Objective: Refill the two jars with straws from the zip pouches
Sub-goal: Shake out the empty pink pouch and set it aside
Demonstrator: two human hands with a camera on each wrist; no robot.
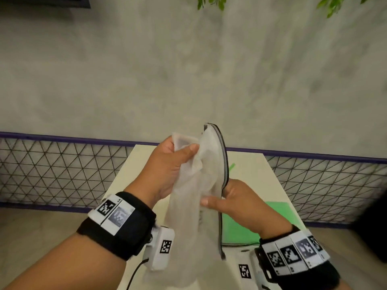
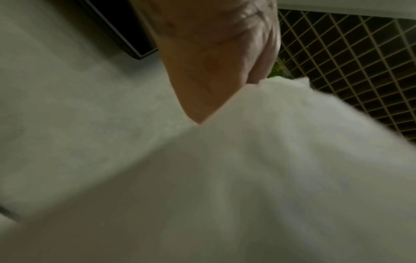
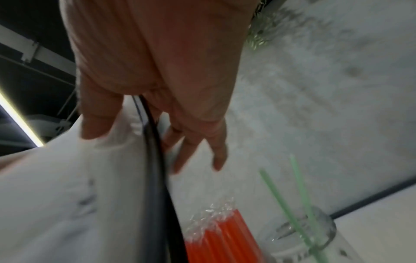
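Note:
I hold a limp, translucent white zip pouch (image 1: 194, 206) upright above the table, its black zipper edge (image 1: 223, 155) curving up on the right. My left hand (image 1: 184, 149) grips the crumpled top of the pouch. My right hand (image 1: 217, 195) pinches the zipper edge lower down, thumb in front. In the right wrist view, the right hand (image 3: 144, 131) holds the pouch (image 3: 67, 195) over a bunch of orange straws (image 3: 220, 238) and a glass jar (image 3: 315, 229) with green straws (image 3: 281, 195). In the left wrist view, the left hand (image 2: 213, 62) clutches the white pouch (image 2: 270, 160).
A green pouch (image 1: 251, 222) lies on the white table (image 1: 261, 164) under my right wrist. A green straw tip (image 1: 231, 167) pokes out behind the held pouch. A wire mesh fence (image 1: 52, 170) runs behind the table in front of a grey wall.

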